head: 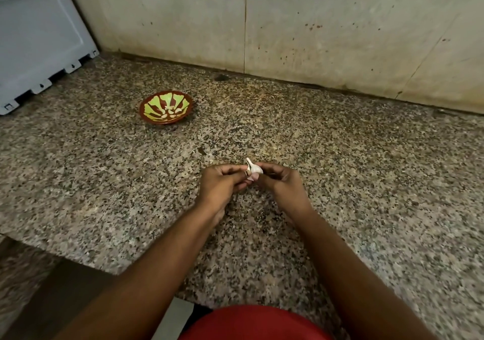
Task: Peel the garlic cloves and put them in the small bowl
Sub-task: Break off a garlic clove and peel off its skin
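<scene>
Bare forearms, sleeveless to the frame edge; red garment (pixel 251 324) at the waist.

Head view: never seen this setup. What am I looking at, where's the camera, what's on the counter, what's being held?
There is no machine here: a person works with bare hands. The single wide-angle camera is worn on the head and looks down. The left hand and right hand together pinch a garlic clove with papery skin partly loose, above a speckled granite counter. Farther left stands a small bowl, brown and green, holding some peeled cloves. A grey-blue appliance sits in the far left corner.
</scene>
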